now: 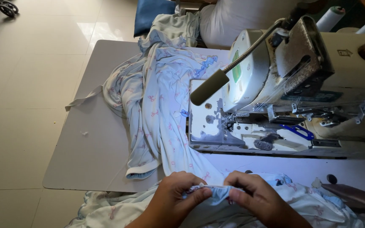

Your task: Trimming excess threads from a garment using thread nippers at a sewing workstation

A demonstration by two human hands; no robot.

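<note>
My left hand (172,198) and my right hand (256,198) meet at the near table edge, both pinching a folded hem of pale blue fabric (216,193) with small pink bow prints. The same printed fabric (157,101) trails away across the table in a long heap toward the far edge. To the right stands a white industrial sewing machine (275,71), its needle area (233,120) apart from my hands. A flexible lamp (210,86) hangs over the machine's left end.
The grey table (89,139) ends at the left over a tiled floor (22,105). A blue cushion (153,12) and white bundle (233,21) lie beyond the table. Thread cones (330,17) stand behind the machine. Chair wheels (7,8) show top left.
</note>
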